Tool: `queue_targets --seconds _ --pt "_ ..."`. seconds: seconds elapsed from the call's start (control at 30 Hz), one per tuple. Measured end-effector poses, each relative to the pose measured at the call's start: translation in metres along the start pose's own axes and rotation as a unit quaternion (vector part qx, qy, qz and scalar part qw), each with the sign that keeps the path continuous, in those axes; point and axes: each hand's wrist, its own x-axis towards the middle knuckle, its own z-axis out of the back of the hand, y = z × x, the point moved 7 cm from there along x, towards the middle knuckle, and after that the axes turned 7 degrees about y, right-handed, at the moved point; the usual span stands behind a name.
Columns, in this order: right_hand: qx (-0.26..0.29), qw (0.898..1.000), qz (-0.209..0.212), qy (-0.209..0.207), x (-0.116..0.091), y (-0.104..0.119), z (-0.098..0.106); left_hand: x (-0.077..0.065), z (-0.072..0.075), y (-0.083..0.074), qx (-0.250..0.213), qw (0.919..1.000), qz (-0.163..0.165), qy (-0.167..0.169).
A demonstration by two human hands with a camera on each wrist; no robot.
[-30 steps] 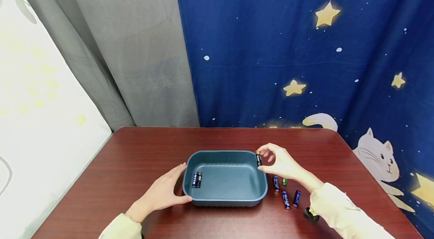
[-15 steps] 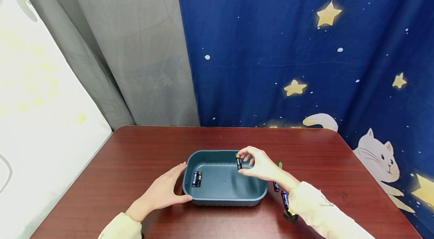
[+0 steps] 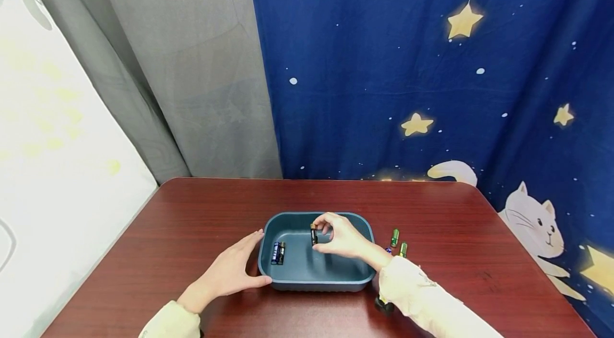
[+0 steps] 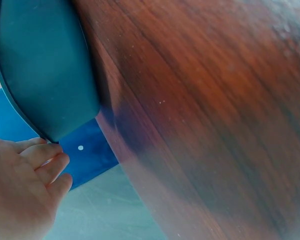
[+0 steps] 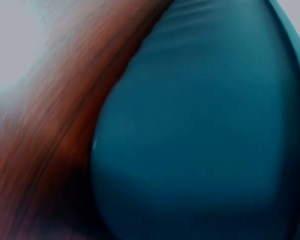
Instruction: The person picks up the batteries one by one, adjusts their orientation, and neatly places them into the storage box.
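A teal rectangular plastic bin [image 3: 318,286] stands on the table. Two batteries lie side by side at its left end, a blue one [image 3: 275,253] and a dark one [image 3: 281,253]. My right hand [image 3: 342,239] pinches a black battery [image 3: 314,234] with a gold end between thumb and fingers, held upright over the middle of the bin. On the bin's left side, my left hand [image 3: 230,268] touches the rim with thumb and fingertips spread apart; the left wrist view shows its fingers [image 4: 42,157] at the rim. Only the bin's outer wall [image 5: 200,125] fills the right wrist view, without the hand.
Right of the bin, a green battery [image 3: 395,238] and another green battery [image 3: 403,249] lie on the dark red wooden table [image 3: 216,204]. A blue battery [image 3: 388,250] is mostly hidden by the right forearm. Grey and blue curtains [image 3: 374,61] hang behind.
My right hand has carried the black battery leftward from the bin's right rim to above its middle. The right sleeve now covers blue batteries seen before. The left hand has stayed put.
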Motion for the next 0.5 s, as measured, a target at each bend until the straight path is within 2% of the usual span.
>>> queue_targets --seconds 0.07,0.27,0.5 --pt "-0.006 1.0 0.0 0.004 0.004 0.001 -0.005 0.0 0.0 0.0 -0.001 1.0 0.001 0.0" --pt "-0.023 0.999 -0.039 0.015 0.015 0.002 -0.015 0.0 0.0 0.0 -0.002 1.0 0.003 0.002" --pt "-0.062 0.995 -0.065 0.039 0.023 0.004 -0.029 0.001 0.001 -0.001 -0.005 1.0 0.001 -0.003"
